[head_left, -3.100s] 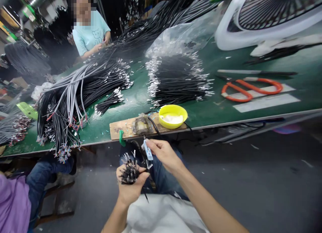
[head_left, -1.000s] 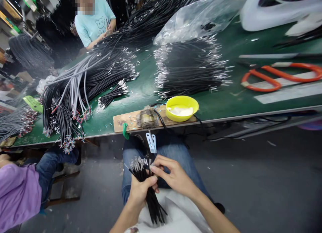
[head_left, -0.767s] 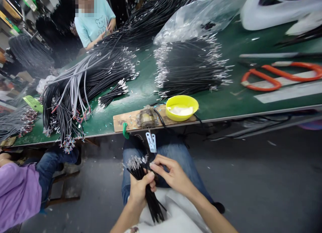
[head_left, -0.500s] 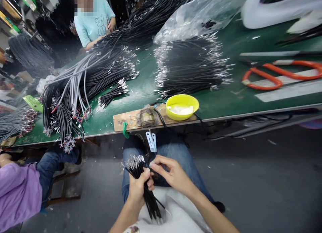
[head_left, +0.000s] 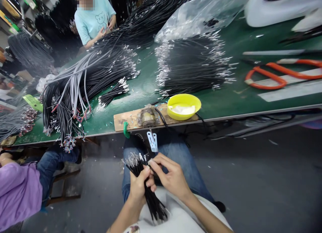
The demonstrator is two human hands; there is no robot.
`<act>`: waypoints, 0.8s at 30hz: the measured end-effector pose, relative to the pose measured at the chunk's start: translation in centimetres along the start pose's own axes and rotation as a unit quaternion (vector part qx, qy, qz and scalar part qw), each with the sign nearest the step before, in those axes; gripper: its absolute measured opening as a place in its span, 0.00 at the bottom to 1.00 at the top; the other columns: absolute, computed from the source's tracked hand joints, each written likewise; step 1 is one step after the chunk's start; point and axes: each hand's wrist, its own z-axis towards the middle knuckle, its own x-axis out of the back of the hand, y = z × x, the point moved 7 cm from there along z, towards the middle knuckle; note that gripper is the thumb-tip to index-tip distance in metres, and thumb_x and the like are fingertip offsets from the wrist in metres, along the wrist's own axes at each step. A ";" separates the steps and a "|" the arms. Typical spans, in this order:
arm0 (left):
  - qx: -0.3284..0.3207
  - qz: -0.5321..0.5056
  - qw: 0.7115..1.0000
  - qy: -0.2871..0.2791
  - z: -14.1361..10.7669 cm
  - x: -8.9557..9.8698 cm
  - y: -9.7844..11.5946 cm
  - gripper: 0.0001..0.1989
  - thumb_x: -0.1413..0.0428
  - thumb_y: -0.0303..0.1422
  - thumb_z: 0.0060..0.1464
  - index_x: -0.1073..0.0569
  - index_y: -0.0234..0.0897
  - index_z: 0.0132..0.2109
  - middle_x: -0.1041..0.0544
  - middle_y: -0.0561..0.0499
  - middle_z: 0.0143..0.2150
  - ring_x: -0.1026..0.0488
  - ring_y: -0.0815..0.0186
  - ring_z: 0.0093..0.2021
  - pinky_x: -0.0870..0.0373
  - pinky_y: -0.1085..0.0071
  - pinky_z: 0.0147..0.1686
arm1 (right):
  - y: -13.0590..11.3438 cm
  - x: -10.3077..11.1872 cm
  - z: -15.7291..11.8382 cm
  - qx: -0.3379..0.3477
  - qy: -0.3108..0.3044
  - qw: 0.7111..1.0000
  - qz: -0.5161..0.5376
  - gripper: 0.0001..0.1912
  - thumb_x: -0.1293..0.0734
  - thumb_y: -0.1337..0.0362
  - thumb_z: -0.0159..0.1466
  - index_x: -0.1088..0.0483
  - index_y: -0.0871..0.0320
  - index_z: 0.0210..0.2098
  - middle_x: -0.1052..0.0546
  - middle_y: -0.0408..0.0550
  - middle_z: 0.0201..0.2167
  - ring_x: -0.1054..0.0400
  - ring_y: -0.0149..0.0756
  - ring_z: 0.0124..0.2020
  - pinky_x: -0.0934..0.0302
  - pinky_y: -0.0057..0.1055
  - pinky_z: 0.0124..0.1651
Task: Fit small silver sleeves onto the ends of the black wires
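Left hand [head_left: 141, 183] closed in a grip, right hand [head_left: 168, 174] pinching beside it.

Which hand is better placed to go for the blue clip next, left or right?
Right, I'd judge. The left hand is wrapped around the black cable bundle, supporting it. The right hand has only its fingertips at the bundle's edge, just below the blue clip.

Bowl [head_left: 184, 107] on board [head_left: 120, 122], right of motor [head_left: 148, 116] | peg [head_left: 152, 141] before motor | scissors [head_left: 273, 78] right of bowl
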 end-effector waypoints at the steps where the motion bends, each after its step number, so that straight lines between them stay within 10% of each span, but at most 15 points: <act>1: 0.001 -0.003 1.000 -0.004 0.0 0.0 0.0 0.22 0.33 0.42 0.31 0.37 0.33 0.23 0.40 0.60 0.15 0.49 0.83 0.11 0.49 0.84 0.08 | 0.6 -0.1 0.0 -0.030 -0.011 0.999 0.040 0.12 0.37 0.62 0.58 0.32 0.56 0.19 0.32 0.45 0.19 0.38 0.35 0.23 0.44 0.32 0.28; 13: 0.020 -0.003 0.998 -0.058 0.1 -0.3 0.2 0.23 0.33 0.42 0.28 0.36 0.32 0.20 0.37 0.59 0.15 0.50 0.84 0.10 0.51 0.84 0.06 | 3.1 -1.7 -0.5 -0.234 -0.036 0.932 0.275 0.15 0.35 0.55 0.52 0.36 0.58 0.15 0.39 0.39 0.14 0.47 0.28 0.17 0.48 0.28 0.21; 24: 0.006 0.022 0.999 -0.025 0.1 -0.3 1.1 0.22 0.32 0.41 0.27 0.36 0.33 0.21 0.36 0.59 0.13 0.47 0.83 0.09 0.49 0.84 0.08 | 2.2 -0.8 0.1 -0.166 -0.035 0.971 0.166 0.15 0.33 0.55 0.52 0.37 0.57 0.18 0.37 0.40 0.17 0.42 0.30 0.20 0.44 0.27 0.24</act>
